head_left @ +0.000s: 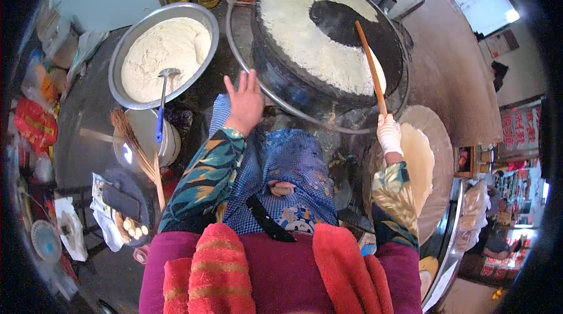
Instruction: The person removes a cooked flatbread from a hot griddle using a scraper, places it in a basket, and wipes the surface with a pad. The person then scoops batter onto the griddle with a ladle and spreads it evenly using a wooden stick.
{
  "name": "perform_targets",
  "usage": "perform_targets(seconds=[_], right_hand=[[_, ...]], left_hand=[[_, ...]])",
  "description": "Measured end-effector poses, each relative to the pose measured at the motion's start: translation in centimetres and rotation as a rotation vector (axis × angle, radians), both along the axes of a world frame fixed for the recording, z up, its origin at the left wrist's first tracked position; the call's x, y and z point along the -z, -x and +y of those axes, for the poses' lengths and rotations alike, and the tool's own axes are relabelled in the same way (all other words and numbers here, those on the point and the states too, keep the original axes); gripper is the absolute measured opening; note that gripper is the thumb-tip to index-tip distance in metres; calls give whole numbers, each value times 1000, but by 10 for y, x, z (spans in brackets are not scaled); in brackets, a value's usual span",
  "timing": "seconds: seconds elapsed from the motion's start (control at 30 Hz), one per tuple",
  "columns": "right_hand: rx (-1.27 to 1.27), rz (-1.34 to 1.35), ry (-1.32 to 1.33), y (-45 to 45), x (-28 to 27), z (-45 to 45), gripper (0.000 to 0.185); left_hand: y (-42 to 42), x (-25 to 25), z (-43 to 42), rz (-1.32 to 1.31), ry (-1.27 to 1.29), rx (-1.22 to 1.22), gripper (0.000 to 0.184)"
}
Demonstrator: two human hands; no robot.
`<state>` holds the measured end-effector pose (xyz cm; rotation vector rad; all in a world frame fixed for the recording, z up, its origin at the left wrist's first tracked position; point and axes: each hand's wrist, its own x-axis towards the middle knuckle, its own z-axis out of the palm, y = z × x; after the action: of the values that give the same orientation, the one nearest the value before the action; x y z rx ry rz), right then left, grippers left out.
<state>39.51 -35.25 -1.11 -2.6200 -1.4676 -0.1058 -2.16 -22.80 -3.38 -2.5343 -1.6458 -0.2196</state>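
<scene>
Batter point(293, 12) spreading, apparently under way, on the round griddle point(392, 44). The right hand point(389, 135) has its grip closed around a wooden stick point(370, 66); the left hand point(245, 104) is empty, fingers extended. Covering the bare surface seemingly calls for a light, level sweep.

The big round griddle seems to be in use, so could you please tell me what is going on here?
The right hand grips a wooden stick reaching over the griddle. Pale batter covers much of the surface, leaving dark areas bare. The left hand is open and empty, by the metal ring around the griddle. A ladle rests in the basin of pale mixture to the left.
</scene>
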Motion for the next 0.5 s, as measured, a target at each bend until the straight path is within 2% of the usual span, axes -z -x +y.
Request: perform_targets(seconds=[0.07, 0.1, 0.17, 0.27, 0.37, 0.4, 0.5], right_hand=[[-77, -65, -12, 13, -6, -1, 33], [-121, -89, -14, 17, -5, -4, 32], [-55, -90, 17, -1, 15, -12, 29], [-17, -14, -95, -4, 16, 2, 30], [-103, 19, -34, 25, 5, -9, 34], [-166, 89, -116, 34, 10, -16, 36], [-107, -30, -78, -9, 30, -19, 33]], left_hand=[[-14, 0, -19, -147, -49, 140, 51], [-25, -1, -33, -185, 23, 217, 51], [-43, 10, -57, -189, 7, 303, 48], [-40, 20, -65, -76, -102, 264, 50], [-30, 18, -52, -57, -108, 263, 48], [-29, 18, -48, -54, -120, 253, 47], [-25, 13, -41, -25, -115, 235, 46]])
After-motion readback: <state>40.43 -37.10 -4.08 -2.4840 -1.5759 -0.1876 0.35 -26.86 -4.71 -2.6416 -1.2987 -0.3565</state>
